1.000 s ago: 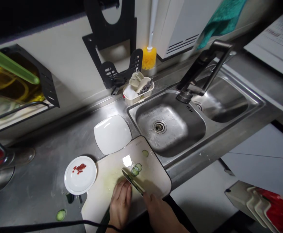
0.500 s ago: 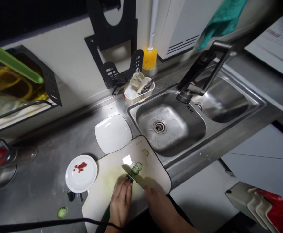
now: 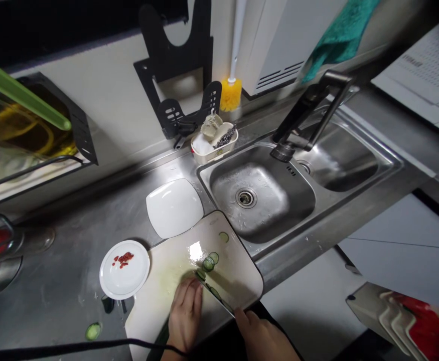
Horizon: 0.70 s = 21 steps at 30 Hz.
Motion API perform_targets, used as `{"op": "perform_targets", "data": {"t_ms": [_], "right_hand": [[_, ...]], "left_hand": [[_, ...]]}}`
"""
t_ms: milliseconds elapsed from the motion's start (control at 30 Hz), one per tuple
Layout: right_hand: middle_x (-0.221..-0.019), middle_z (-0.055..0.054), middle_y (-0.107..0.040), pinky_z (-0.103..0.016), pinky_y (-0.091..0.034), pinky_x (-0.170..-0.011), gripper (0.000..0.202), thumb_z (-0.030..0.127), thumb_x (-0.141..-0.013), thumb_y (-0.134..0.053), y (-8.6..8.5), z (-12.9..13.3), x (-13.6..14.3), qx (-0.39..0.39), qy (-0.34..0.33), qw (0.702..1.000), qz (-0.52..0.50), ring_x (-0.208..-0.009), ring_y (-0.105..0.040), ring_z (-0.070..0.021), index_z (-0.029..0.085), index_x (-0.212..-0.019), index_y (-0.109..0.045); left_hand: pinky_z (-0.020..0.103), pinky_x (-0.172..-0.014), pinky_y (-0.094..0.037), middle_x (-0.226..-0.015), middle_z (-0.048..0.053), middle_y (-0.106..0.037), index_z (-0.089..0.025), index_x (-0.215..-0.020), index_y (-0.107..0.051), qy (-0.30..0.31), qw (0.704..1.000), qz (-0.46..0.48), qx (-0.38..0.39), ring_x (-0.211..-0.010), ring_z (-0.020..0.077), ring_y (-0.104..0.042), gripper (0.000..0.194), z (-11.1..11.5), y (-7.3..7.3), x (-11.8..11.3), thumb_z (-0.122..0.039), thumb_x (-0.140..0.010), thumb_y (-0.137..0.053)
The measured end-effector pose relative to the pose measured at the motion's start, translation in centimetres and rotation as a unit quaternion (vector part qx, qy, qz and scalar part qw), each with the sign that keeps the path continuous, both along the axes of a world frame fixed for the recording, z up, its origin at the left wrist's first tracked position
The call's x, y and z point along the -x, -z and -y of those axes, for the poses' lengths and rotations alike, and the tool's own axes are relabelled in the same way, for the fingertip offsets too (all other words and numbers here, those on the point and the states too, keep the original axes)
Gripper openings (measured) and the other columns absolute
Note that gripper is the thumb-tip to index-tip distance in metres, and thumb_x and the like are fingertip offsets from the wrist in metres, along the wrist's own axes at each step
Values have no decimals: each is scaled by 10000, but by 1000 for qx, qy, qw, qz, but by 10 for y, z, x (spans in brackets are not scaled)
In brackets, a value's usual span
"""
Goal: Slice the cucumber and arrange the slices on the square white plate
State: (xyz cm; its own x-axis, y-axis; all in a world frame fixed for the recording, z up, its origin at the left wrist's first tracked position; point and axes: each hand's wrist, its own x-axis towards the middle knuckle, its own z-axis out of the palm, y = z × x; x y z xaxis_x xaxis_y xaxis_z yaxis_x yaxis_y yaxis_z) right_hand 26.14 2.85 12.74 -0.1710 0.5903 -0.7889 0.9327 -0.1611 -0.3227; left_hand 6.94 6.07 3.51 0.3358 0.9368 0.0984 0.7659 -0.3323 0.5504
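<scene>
My left hand point(image 3: 185, 308) has its fingers curled over a cucumber point(image 3: 162, 332), whose dark green length shows beside my wrist. In my right hand point(image 3: 257, 328) is a kitchen knife point(image 3: 222, 304), its handle hidden by my fingers. The blade slants across the cutting board point(image 3: 155, 281), its tip close to my left fingertips. Thin slices lie along the blade, and one cucumber slice point(image 3: 200, 274) sits just past the tip. Beyond it, overlapping slices point(image 3: 208, 262) rest on the board, with a single slice point(image 3: 224, 237) near the far corner.
A square white plate point(image 3: 174, 208) touches the board's far edge. At its left stands a round white plate point(image 3: 110, 281) with small red pieces. Cucumber ends point(image 3: 93, 331) lie on the counter. Right of the board are the sink point(image 3: 249, 220) and faucet point(image 3: 298, 125). A black cord point(image 3: 91, 344) crosses the front.
My right hand has drawn the knife back towards the lower right. More thin slices now show along the blade and near its tip. My left hand has stayed nearly in place.
</scene>
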Motion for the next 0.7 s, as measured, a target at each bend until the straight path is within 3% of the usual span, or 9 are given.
{"op": "perform_targets", "data": {"t_ms": [467,700], "right_hand": [[-1059,-115,-686,-299,-498,-652,618,-66,-708,-331,-8,-11,3,43,-34,998,13,-880,-686,-265,177,-1235,-544],[-1040,-109,-696,-291,-491,-630,566,-60,-721,-344,-6,-15,6,19,-33,999,5,-856,-691,-265,174,-1178,-583]], "left_hand": [[370,-968,-494,-1065,60,-677,-183,-1070,-611,0,1000,3,8,-1052,186,-616,243,1,2,1,-195,-939,-406],[354,-969,-486,-1062,59,-681,-177,-1047,-617,3,1000,-3,-1,-1056,182,-614,229,1,4,1,-181,-934,-417]]}}
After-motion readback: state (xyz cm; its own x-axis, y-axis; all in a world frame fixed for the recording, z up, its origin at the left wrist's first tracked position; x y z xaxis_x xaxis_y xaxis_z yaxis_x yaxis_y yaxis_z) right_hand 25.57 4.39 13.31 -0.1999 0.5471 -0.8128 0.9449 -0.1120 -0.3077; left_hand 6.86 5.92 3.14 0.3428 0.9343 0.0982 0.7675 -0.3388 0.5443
